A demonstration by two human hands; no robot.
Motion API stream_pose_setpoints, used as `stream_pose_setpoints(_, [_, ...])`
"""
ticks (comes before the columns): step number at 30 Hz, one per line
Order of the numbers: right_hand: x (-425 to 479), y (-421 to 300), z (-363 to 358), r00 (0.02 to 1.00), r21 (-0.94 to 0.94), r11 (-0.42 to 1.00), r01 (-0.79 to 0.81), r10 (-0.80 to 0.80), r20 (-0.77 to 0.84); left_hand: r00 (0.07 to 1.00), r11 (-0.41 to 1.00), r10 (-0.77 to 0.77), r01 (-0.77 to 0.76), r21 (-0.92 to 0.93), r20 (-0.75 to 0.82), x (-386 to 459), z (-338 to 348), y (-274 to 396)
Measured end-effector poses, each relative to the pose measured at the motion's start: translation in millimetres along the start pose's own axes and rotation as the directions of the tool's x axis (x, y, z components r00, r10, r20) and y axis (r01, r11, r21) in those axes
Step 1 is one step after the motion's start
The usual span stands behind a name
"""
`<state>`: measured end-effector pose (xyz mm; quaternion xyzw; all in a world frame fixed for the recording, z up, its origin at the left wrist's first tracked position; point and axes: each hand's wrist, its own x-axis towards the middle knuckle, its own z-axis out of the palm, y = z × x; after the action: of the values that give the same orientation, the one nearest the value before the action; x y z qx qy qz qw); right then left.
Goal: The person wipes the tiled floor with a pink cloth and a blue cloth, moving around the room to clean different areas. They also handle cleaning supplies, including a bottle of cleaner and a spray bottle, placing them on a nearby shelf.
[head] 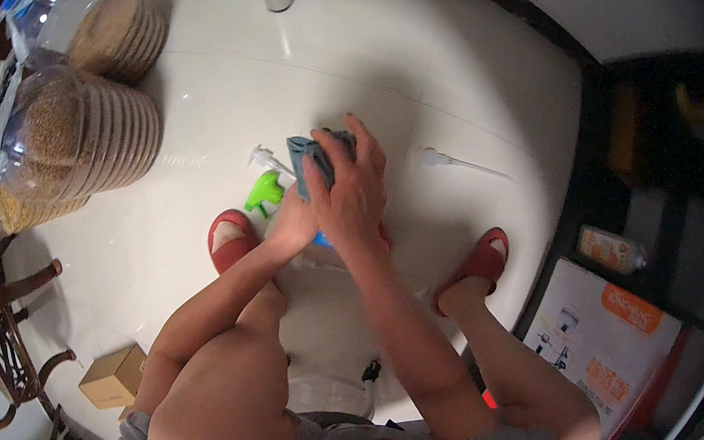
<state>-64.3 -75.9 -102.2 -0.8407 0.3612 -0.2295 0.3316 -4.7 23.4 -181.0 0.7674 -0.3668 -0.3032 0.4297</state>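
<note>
A grey-blue cloth (303, 151) is bunched up in front of me above the floor. My right hand (353, 196) closes over it from above, the thumb pressing on its near side and the fingers bent across the top. Against the cloth's lower end is my left hand (295, 219), its fingers hidden behind the cloth and the right hand. On the floor to the left lie a green trigger spray head (266, 191) and a white pump head (270, 159), partly covered by the cloth. Below my wrists shows a bit of a blue object (321, 239), mostly hidden.
Another pump head with a long tube (461, 163) lies right of my hands. Large clear plastic jugs of grain (86, 133) stand at left, above a wooden chair (7, 324) and a cardboard box (113, 377). A printed carton (601, 349) and a bottle (610, 250) are at right.
</note>
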Motion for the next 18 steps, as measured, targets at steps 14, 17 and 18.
stream_pose_setpoints(14, [-20.1,20.4,-17.7,0.99,0.191,0.972,-0.139,0.135,0.036,0.891,0.204,-0.411,0.296,-0.933,0.193,62.4,5.2,36.5])
stream_pose_setpoints(17, [-12.1,46.7,-34.3,0.964,0.017,0.989,-0.146,0.138,0.226,0.847,0.401,-0.531,0.247,-0.882,-0.004,79.9,-3.8,37.7])
stream_pose_setpoints(18, [-3.4,58.7,-46.5,0.944,-0.094,0.986,-0.138,0.16,0.29,0.882,0.541,-0.458,0.179,-0.822,-0.109,80.1,-1.4,50.1])
